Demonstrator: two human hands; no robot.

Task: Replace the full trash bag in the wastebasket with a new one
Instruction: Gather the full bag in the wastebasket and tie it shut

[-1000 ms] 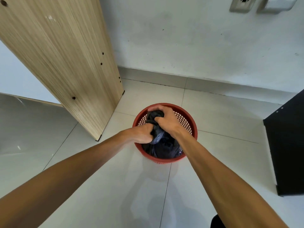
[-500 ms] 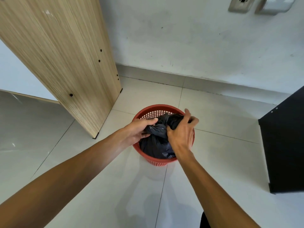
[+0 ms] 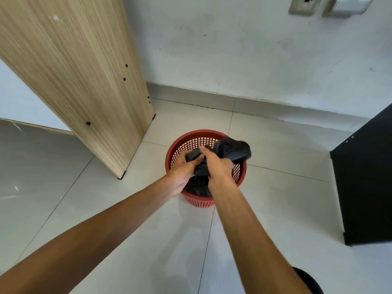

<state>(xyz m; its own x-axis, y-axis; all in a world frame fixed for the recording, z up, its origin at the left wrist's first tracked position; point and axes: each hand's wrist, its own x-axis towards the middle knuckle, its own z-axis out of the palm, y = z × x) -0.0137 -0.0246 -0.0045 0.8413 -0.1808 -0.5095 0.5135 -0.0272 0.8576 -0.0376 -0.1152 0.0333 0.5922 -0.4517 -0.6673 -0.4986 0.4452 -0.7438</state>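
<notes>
A round red mesh wastebasket (image 3: 192,139) stands on the white tiled floor near the wall. A black trash bag (image 3: 232,150) sits inside it, its top gathered above the rim. My left hand (image 3: 183,166) grips the bunched neck of the bag from the left. My right hand (image 3: 216,165) is closed on the same neck from the right, and a loose flap of the bag sticks out past its knuckles toward the basket's far right rim. The lower part of the bag is hidden behind my hands.
A light wooden panel (image 3: 84,77) stands close to the basket's left. A black cabinet (image 3: 367,183) stands at the right. The white wall (image 3: 244,49) with a grey skirting is just behind. A dark object (image 3: 309,281) shows at the bottom edge.
Both hands have drawn together on the bag's neck. The right hand swung from the basket's right rim toward the centre, and the bag's top flap now sticks out to the right.
</notes>
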